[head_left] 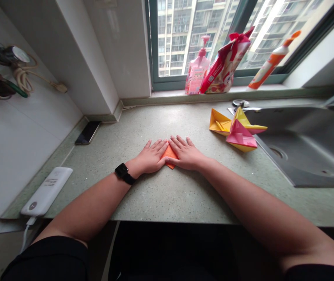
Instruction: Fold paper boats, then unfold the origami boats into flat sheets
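An orange folded paper [169, 157] lay flat on the green speckled countertop [167, 195], pinned between the two hands, with only a small triangle of it showing. The left hand [151, 157] was spread open, palm down, fingers straight and pressing on the paper's left side; a black watch [123, 173] sat on that wrist. The right hand [186, 154] was likewise flat and open, its fingers laid on the paper's right edge and almost touching the left hand's fingertips. Neither hand gripped anything. Well to the right of the right hand sat finished yellow and pink paper folds [237, 130], beside the steel sink [307, 148]. Far left of the left hand lay a white power bank [47, 191].
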`<state>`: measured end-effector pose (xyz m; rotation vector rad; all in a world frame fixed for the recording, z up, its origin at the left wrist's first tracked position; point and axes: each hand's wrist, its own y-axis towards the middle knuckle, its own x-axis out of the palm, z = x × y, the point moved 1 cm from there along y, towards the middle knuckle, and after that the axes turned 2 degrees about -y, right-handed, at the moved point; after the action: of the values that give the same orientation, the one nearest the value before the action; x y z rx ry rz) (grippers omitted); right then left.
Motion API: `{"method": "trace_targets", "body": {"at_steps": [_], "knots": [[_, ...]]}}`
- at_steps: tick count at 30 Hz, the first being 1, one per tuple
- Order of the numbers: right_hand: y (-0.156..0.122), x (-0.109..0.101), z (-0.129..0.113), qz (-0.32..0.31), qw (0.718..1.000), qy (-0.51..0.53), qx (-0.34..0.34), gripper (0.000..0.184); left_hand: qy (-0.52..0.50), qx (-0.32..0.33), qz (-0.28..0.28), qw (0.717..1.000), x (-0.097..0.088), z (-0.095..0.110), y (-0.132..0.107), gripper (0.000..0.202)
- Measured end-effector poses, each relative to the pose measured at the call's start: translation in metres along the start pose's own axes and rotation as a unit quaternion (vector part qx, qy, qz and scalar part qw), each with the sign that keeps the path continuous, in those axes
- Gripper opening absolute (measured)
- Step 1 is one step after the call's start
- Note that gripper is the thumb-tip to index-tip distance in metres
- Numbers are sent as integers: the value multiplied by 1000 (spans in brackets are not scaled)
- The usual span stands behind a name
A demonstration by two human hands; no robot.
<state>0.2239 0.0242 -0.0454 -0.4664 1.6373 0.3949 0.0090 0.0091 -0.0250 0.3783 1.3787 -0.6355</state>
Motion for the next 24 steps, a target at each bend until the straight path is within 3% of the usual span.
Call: {"method": "trace_targets", "body": {"at_steps": [11,24], "knots": [[-2,4,8,14,1000,-4,-3,97,-23,-7,4,1000,-3,-2,-2,78],[-2,-10,8,-30,999,-5,31,100,-17,-60,-22,998,-8,-7,-4,95]]}}
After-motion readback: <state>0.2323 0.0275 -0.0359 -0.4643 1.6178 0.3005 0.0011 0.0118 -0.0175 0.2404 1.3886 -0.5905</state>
